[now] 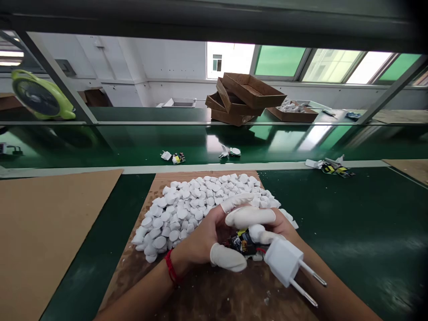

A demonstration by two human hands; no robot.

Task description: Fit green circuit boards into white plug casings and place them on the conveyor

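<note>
A small circuit board [243, 242] with black and yellow parts sits between my two hands above the brown work board. Red wires run from it to a white two-pin plug [284, 261], whose metal pins point down to the right. My left hand [209, 238] curls around the circuit board from the left, its thumb in a white finger cot along the lower side. My right hand [267, 221], also in finger cots, closes on it from the right, thumb against the top. Its fingers partly cover the board. Behind both hands lies a heap of white rounded plastic pieces [182, 214].
The brown work board [207, 294] rests on a green bench [351, 232]. Along the far strip lie several plug-and-board assemblies [329, 166]. Stacked brown trays [247, 96] and a green fan [42, 96] stand farther back. Cardboard [50, 223] covers the left side.
</note>
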